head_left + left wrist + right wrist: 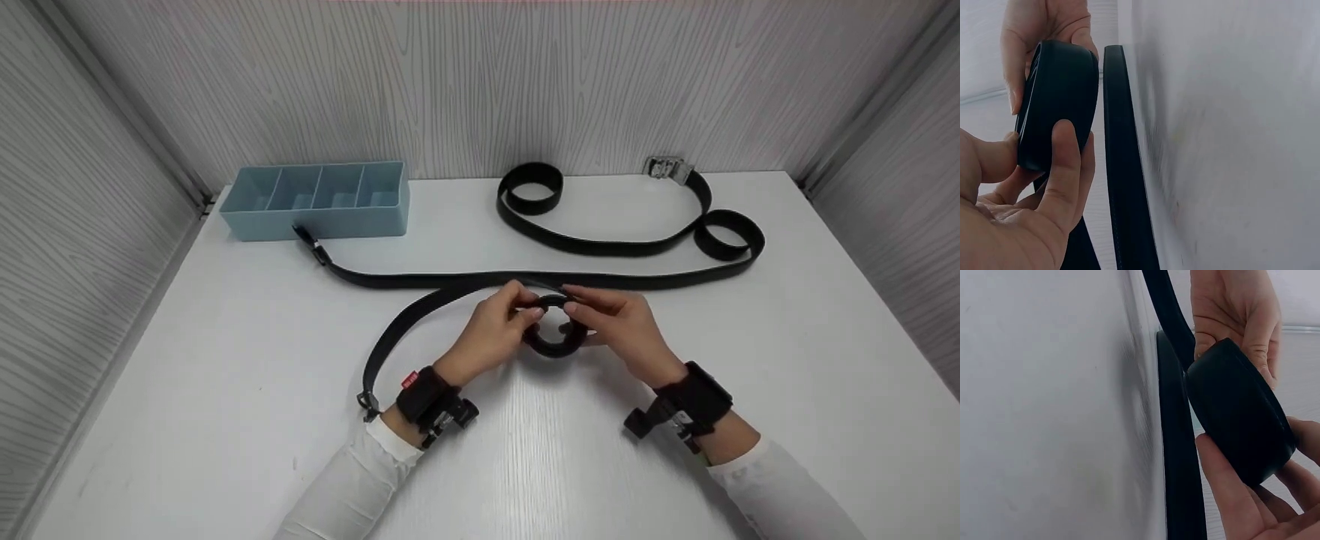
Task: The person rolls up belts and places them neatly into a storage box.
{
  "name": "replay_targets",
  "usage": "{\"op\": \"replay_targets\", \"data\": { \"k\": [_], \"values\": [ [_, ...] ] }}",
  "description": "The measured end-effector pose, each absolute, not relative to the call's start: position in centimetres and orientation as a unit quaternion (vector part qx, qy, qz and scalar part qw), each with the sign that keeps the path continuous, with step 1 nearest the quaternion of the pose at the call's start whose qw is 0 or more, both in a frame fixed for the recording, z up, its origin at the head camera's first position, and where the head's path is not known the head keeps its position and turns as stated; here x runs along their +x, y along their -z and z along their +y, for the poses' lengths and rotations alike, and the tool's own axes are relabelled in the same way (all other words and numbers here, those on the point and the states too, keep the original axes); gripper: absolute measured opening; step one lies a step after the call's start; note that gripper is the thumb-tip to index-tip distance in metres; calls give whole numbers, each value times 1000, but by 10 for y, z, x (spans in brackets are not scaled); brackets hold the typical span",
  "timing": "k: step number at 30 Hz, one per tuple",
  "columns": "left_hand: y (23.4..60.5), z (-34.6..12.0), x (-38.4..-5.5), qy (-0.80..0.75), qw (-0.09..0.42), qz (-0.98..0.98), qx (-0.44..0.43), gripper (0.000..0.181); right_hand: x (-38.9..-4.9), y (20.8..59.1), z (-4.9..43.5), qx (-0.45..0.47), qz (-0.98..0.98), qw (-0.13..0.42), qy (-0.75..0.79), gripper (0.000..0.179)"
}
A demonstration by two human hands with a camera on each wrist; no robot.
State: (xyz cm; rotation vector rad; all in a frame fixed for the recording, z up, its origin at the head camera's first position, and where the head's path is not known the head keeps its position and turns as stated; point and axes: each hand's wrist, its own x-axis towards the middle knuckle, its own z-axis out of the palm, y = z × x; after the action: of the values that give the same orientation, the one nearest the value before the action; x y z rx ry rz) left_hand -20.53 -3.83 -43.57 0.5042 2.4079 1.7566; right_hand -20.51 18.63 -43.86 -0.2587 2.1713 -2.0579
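Both hands hold the rolled-up part of a black belt (553,349) above the middle of the white table. My left hand (489,330) pinches the roll's left side; in the left wrist view its thumb (996,160) and fingers lie against the roll (1061,95). From the right, my right hand (628,328) grips the same roll, with fingers on its outside in the right wrist view (1241,416). The unrolled strap (405,319) curves left and down to a metal buckle (367,403) beside the left wrist.
Behind the hands, a second black belt (510,280) lies across the table, coiled at its right end. Farther back lies a third belt (600,246) with a coil and a silver buckle (666,168). A blue divided box (322,223) stands at the back left.
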Motion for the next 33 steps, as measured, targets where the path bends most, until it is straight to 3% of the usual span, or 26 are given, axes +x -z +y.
{"op": "replay_targets", "data": {
  "k": [12,25,33],
  "values": [
    [434,-38,-205,-628,81,765,121,27,-204,439,181,-64,699,29,711,40],
    [434,-38,-204,-586,53,791,165,11,-204,439,185,-86,722,71,683,43],
    [435,-38,-204,-591,71,790,146,17,-203,441,183,-85,719,54,688,40]
  ]
}}
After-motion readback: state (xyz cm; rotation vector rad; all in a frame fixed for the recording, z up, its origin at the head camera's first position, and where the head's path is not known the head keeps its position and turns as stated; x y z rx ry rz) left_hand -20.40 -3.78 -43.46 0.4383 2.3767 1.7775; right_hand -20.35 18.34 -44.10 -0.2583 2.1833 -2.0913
